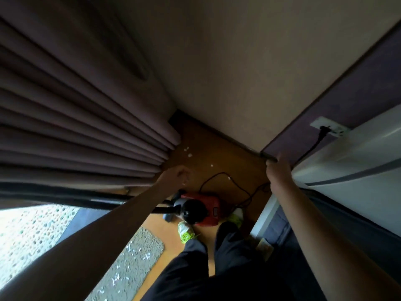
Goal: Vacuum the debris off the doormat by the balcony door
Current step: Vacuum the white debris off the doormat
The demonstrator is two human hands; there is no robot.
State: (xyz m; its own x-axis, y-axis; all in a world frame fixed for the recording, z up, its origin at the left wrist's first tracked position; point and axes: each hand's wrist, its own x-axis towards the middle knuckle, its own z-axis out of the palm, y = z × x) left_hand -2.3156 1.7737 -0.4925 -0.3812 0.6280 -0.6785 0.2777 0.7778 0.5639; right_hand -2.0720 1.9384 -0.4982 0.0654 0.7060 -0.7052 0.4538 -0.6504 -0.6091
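Blurring left hand (pixel 173 177); vacuum (pixel 199 208) partly hidden behind forearm.

Black trousers (pixel 208 268) — white shoes (pixel 184 230), neon-yellow laces.

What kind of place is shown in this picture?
Probably a room in a home, beside a balcony door: long pleated curtains, a wood floor with a doormat scattered with white bits, and a red vacuum plugged into a wall outlet.

wood floor (pixel 219 153) | red vacuum (pixel 201 208) | grey doormat (pixel 138 257) with white scraps | black cord (pixel 238 187)
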